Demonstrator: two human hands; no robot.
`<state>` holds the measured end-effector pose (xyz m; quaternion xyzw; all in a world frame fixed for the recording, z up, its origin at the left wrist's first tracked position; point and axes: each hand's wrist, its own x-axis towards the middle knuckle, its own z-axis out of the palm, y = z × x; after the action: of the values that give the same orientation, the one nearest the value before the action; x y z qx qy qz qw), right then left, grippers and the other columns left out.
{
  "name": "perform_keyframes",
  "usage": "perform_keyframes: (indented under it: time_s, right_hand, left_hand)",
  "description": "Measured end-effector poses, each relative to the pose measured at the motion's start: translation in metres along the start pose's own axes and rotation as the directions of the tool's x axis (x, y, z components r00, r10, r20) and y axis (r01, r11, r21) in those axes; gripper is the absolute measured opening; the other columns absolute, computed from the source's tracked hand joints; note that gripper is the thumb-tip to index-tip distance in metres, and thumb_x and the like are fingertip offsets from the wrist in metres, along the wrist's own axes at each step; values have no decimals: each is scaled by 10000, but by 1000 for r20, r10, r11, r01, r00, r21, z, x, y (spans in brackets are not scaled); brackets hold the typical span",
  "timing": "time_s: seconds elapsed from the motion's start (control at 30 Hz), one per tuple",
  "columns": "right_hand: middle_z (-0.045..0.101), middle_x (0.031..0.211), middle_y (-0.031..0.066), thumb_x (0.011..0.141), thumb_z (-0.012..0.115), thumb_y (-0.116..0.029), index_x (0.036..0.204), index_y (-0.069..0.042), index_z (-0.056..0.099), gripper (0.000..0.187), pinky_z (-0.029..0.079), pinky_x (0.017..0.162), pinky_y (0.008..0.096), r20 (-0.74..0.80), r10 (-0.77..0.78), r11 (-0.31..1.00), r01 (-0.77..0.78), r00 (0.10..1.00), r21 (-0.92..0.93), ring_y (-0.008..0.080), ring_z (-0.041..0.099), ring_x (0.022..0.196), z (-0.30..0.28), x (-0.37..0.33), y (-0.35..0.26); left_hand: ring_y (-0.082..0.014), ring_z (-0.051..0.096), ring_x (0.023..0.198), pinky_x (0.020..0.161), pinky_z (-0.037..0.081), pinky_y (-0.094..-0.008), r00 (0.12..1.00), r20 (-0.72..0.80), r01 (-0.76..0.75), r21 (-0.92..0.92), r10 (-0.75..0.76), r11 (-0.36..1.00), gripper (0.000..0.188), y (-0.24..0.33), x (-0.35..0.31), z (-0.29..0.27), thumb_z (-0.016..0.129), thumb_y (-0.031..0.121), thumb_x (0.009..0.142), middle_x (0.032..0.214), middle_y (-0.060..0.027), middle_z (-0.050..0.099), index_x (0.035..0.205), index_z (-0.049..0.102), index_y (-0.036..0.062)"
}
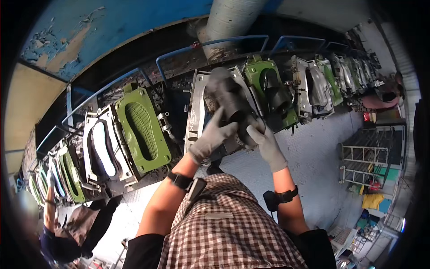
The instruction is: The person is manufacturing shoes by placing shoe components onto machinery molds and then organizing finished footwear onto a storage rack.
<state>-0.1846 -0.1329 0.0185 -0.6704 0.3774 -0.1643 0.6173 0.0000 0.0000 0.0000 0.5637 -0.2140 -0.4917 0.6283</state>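
Both my hands wear grey gloves and grip a dark shoe upper, blurred at its far end. My left hand has its fingers against the left side of the upper. Opposite it, my right hand closes on the near end, by the dark opening. Beneath the upper lies a silver sole mould, partly covered by it and by my hands. To the left stands a green mould half with a patterned sole-shaped cavity. At the right, another green mould carries a black shoe part.
Several moulds line the bench on both sides, including a silver one with a pale sole-shaped insert. Blue rails run behind them. A co-worker's arm reaches in at far left. A metal rack stands at right.
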Motion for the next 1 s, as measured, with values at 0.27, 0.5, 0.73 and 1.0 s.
perform_keyframes:
  time_s: [0.27, 0.5, 0.73, 1.0]
  right_hand:
    - [654, 1253, 61, 920, 675, -106, 1379, -14, 577, 478, 527, 879, 261, -49, 204, 918, -174, 978, 357, 129, 635, 1067, -50, 27, -10]
    - [676, 1195, 145, 921, 693, -139, 1350, -70, 633, 438, 528, 939, 360, -185, -477, 820, 359, 859, -445, 266, 687, 1017, -55, 103, -30]
    - [600, 1030, 133, 801, 728, -111, 1312, -198, 654, 523, 536, 805, 458, 300, -462, 486, 522, 834, -701, 349, 644, 927, -21, 141, -17]
    - [610, 973, 118, 834, 728, -181, 1262, -208, 681, 431, 538, 756, 447, 477, -452, 459, 655, 754, -600, 347, 661, 861, -16, 146, -24]
  left_hand:
    - [-234, 625, 1044, 930, 513, -367, 847, -478, -198, 121, 232, 973, 779, -95, 112, 19, 555, 608, 979, 1256, -137, 622, 1423, 511, -31]
    - [-189, 643, 1009, 901, 529, -327, 880, -433, -44, -484, -196, 874, 729, -71, 129, 41, 504, 632, 994, 1192, -82, 670, 1362, 604, 10]
    - [-143, 618, 982, 884, 503, -293, 884, -447, -171, -577, -134, 799, 533, -88, 133, 57, 477, 506, 1057, 1098, -30, 662, 1243, 644, 35]
    - [-134, 575, 946, 860, 484, -293, 814, -526, -271, 28, 245, 962, 455, -106, 92, 62, 463, 435, 1078, 1015, -60, 626, 1137, 640, 20]
